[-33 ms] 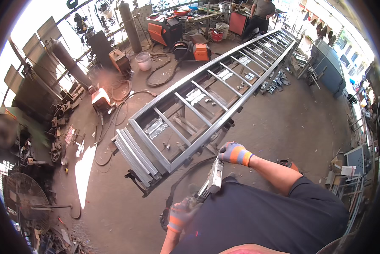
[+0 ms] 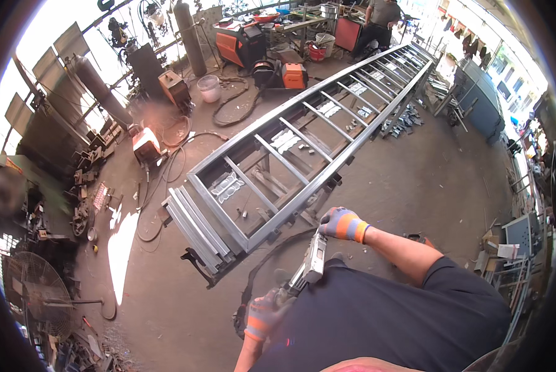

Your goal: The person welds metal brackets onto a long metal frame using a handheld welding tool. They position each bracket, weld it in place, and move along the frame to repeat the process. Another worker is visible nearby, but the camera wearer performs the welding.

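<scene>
In front of my body I hold a silver metal piece [image 2: 315,259], long and narrow with a boxy part near its middle. Its exact kind is not clear. My right hand [image 2: 345,224], in a grey and orange striped glove, is closed on its far end. Lower down, my left hand [image 2: 265,315] in a matching glove is closed round its near end. Just beyond my hands lies a long ladder-like metal frame [image 2: 293,209] with many crossbars, running away to the upper right on supports.
Several loose metal bars [image 2: 197,229] lie at the frame's near end. A dark cable [image 2: 250,285] crosses the floor beside me. Orange welding machines [image 2: 295,76], a pail [image 2: 210,90] and gas cylinders [image 2: 101,90] stand beyond. A fan [image 2: 39,294] is at left; another person [image 2: 383,22] is far off.
</scene>
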The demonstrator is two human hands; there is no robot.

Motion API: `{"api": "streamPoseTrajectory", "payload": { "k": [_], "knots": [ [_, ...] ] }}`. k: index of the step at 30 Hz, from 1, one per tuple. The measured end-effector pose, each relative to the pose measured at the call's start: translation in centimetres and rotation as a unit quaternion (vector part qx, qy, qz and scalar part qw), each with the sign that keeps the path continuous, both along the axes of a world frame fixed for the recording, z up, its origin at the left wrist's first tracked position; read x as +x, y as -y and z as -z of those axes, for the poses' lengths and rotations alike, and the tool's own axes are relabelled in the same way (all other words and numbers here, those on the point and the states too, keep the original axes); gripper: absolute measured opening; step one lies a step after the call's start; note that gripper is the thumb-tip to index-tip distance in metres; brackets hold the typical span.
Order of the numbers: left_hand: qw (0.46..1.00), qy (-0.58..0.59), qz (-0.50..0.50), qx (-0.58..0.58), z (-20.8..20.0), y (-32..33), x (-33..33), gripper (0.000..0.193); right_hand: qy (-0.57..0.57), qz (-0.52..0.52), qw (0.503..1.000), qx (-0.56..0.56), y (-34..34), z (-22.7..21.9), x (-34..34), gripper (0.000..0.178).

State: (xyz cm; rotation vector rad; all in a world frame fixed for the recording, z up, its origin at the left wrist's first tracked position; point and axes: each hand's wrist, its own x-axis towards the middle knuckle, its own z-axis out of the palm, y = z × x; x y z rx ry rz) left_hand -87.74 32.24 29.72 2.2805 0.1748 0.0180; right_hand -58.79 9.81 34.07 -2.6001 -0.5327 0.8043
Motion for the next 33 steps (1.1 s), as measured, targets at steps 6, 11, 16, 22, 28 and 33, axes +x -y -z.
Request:
{"api": "streamPoseTrajectory", "payload": {
  "k": [6, 11, 16, 22, 28, 33],
  "knots": [
    [1.000, -0.022, 0.001, -0.001, -0.2, 0.3, -0.3, 0.057, -0.048, -0.039, 0.998, -0.034, 0.4, -0.9, 0.7, 0.046],
    [1.000, -0.005, 0.009, -0.017, -0.1, 0.1, -0.3, 0.058, -0.008, -0.067, 0.998, -0.012, 0.4, -1.6, 0.9, 0.045],
    [0.998, -0.003, -0.006, -0.060, -0.7, 0.2, -0.5, 0.051, -0.224, 0.159, 0.953, 0.127, 0.3, -1.0, 0.6, 0.027],
    [0.995, -0.028, -0.014, -0.095, -1.8, 0.4, -0.1, 0.043, -0.275, 0.190, 0.905, 0.263, 2.9, 2.0, -0.4, 0.019],
    [0.993, 0.006, -0.006, -0.114, -1.0, 0.4, 0.3, 0.040, -0.430, 0.243, 0.797, 0.349, 4.1, 4.4, -0.2, 0.025],
    [0.996, 0.016, 0.000, -0.083, -0.1, 0.1, 0.1, 0.038, -0.241, 0.139, 0.895, 0.349, 3.8, 3.4, -1.4, 0.005]
  ]
}}
